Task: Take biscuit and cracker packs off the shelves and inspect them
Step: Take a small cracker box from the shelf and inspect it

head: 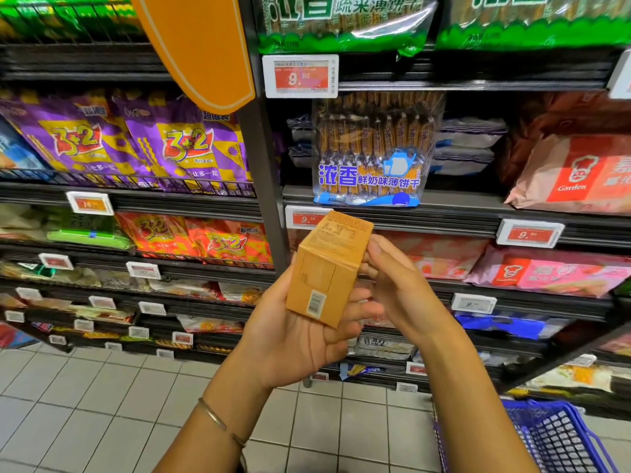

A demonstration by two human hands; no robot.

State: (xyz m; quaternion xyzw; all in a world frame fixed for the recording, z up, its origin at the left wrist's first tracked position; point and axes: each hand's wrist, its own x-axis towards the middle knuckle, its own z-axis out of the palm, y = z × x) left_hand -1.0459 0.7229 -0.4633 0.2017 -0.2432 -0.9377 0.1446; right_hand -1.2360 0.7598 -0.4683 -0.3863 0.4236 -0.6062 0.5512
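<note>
An orange-brown biscuit box (327, 268) is held up in front of the shelves, tilted, its printed panel facing me and a barcode near its lower corner. My left hand (300, 332) cradles the box from below, fingers curled round its bottom end. My right hand (392, 285) grips the box's right side, the thumb against its upper edge. Straight behind the box, on the shelf (444, 203), stands a clear pack of thin crackers with blue lettering (372, 155).
Purple "3+2" packs (170, 145) and orange ones (218, 240) fill the left shelves. Pink Garden packs (577, 172) lie at right, green cracker bags (345, 22) above. An orange sign (201, 46) hangs at top. A blue basket (560, 438) sits low right on the tiled floor (102, 404).
</note>
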